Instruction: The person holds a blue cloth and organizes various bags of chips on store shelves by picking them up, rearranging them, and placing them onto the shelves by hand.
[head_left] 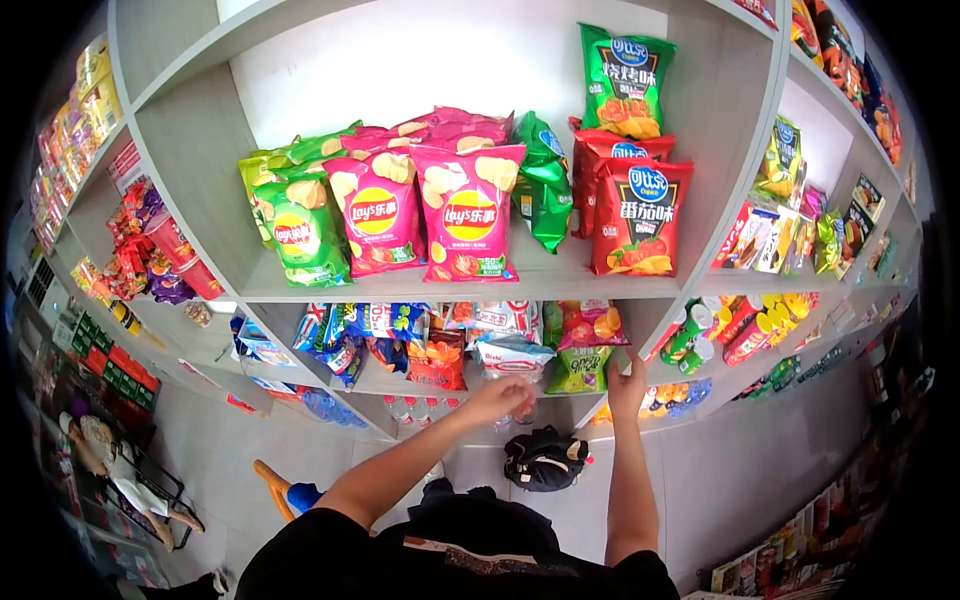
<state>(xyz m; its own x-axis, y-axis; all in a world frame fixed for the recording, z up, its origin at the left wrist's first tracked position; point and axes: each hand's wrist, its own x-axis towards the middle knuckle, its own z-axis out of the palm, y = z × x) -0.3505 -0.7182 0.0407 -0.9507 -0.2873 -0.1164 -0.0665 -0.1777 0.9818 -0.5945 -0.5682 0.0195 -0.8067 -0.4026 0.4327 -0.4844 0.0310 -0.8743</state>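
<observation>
In the head view my left hand [502, 398] is in front of the lower shelf, just below a white and blue Oishi snack bag [512, 358]. Its fingers are smeared by motion, so whether they are closed is unclear. My right hand [627, 388] is raised at the right end of that shelf, fingers stretched up by the upright panel. Beside its thumb lies a green snack bag [578, 372], under a pink chip bag [590, 326]; contact cannot be made out. Left of the Oishi bag stands an orange-red snack bag [437, 362].
Above, pink Lay's bags [470, 215], green Lay's bags [300, 232] and red tomato chip bags [640, 220] stand in rows. A black backpack [545, 460] sits on the floor below my hands. Chip cans [690, 335] fill the right shelf. Another person [125, 465] is seated far left.
</observation>
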